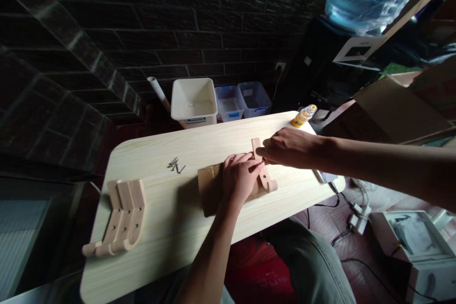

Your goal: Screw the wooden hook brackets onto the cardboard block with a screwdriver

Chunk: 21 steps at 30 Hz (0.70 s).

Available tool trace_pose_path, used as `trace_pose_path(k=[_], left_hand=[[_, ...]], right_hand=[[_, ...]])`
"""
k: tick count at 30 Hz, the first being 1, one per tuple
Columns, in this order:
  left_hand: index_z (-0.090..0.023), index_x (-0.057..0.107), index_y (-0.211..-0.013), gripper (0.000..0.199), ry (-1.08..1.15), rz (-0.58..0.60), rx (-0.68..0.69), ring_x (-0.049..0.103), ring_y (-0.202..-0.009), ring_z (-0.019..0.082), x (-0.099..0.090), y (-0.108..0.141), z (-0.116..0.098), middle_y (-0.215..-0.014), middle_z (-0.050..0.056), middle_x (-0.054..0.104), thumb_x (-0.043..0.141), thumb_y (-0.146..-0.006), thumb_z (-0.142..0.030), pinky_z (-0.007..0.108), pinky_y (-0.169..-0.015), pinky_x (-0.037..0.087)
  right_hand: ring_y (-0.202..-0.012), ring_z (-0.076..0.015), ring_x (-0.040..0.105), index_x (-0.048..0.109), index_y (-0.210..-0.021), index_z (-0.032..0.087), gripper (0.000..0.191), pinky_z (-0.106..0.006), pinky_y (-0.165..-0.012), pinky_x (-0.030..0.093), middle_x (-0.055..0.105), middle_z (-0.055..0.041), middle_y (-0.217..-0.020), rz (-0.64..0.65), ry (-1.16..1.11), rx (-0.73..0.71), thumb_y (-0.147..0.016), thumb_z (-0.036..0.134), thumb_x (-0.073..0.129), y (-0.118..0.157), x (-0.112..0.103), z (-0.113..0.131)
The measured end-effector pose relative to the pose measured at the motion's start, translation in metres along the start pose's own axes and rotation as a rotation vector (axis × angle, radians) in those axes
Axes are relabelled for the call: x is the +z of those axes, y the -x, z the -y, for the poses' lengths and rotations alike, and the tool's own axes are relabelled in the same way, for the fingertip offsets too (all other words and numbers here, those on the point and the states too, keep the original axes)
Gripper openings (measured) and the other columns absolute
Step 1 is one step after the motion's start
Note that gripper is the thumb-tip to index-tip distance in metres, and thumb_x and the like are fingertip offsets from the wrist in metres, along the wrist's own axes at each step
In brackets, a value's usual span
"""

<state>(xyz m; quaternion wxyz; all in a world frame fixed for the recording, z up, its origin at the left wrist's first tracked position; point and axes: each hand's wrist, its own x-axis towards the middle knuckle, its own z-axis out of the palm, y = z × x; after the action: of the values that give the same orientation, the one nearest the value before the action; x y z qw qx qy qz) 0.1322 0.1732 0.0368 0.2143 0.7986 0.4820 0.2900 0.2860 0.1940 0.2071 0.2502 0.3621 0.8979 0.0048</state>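
A wooden hook piece (265, 176) with a curled end and a drilled hole lies across a brown cardboard block (210, 185). My left hand (239, 175) rests on the block, its fingers pressed against the hook piece and its thumb stretched toward a small brass-coloured spot. My right hand (285, 146) is a closed fist right over that spot; whatever it grips is mostly hidden. Several dark screws (175, 165) lie loose left of the block. At the table's left, several matching wooden hooks (124, 216) lie side by side.
The pale wooden table (160, 218) has rounded corners. A clear bottle with a yellow base (304, 116) stands near its far right corner. Behind it are a white bin (194, 99) and two clear boxes (230, 102). Cables and a power strip (359, 218) lie on the floor at right.
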Motion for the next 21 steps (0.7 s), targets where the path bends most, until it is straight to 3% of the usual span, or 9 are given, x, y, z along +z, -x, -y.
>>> trace_pose_path(k=[4, 11, 15, 18, 21], left_hand=[[-0.033, 0.082, -0.090, 0.008, 0.006, 0.001, 0.001, 0.069, -0.106, 0.021, 0.000, 0.000, 0.000, -0.108, -0.003, 0.081, 0.077, -0.092, -0.027, 0.044, -0.110, 0.042], [-0.031, 0.081, -0.086, 0.010, 0.000, -0.003, -0.002, 0.070, -0.109, 0.021, 0.002, 0.000, 0.001, -0.113, -0.003, 0.081, 0.076, -0.094, -0.032, 0.045, -0.112, 0.041], [-0.033, 0.082, -0.092, 0.009, 0.005, -0.009, -0.010, 0.070, -0.108, 0.021, 0.002, -0.001, 0.001, -0.112, -0.003, 0.081, 0.074, -0.095, -0.036, 0.044, -0.111, 0.042], [-0.032, 0.082, -0.089, 0.009, 0.001, 0.004, -0.017, 0.070, -0.106, 0.021, 0.001, -0.001, 0.001, -0.106, -0.002, 0.081, 0.076, -0.094, -0.037, 0.044, -0.111, 0.042], [-0.031, 0.082, -0.086, 0.008, -0.012, 0.010, -0.021, 0.070, -0.105, 0.022, 0.001, -0.001, 0.000, -0.101, -0.001, 0.081, 0.077, -0.092, -0.035, 0.044, -0.110, 0.042]], right_hand=[[-0.075, -0.0234, 0.073, 0.072, -0.108, 0.013, 0.024, -0.031, -0.056, 0.027, 0.077, -0.0120, -0.084, 0.063, -0.019, 0.059, -0.107, 0.023, 0.050, 0.001, -0.008, 0.006], [-0.086, -0.0320, 0.077, 0.072, -0.114, 0.007, 0.031, -0.033, -0.061, 0.042, 0.078, -0.0199, -0.090, 0.107, -0.124, 0.271, -0.105, 0.031, 0.055, -0.005, -0.010, 0.016], [-0.095, -0.0276, 0.076, 0.061, -0.135, 0.008, 0.041, -0.031, -0.065, 0.042, 0.078, -0.0176, -0.111, 0.101, -0.128, 0.136, -0.097, 0.023, 0.067, -0.004, -0.008, 0.010], [-0.085, -0.0217, 0.074, 0.065, -0.128, 0.011, 0.028, -0.031, -0.062, 0.038, 0.078, -0.0137, -0.110, 0.078, -0.103, 0.023, -0.103, 0.013, 0.054, -0.002, -0.007, 0.006], [-0.074, -0.0199, 0.071, 0.069, -0.118, 0.013, 0.027, -0.032, -0.057, 0.031, 0.078, -0.0117, -0.101, 0.036, -0.049, -0.006, -0.106, 0.012, 0.046, -0.003, -0.007, 0.004]])
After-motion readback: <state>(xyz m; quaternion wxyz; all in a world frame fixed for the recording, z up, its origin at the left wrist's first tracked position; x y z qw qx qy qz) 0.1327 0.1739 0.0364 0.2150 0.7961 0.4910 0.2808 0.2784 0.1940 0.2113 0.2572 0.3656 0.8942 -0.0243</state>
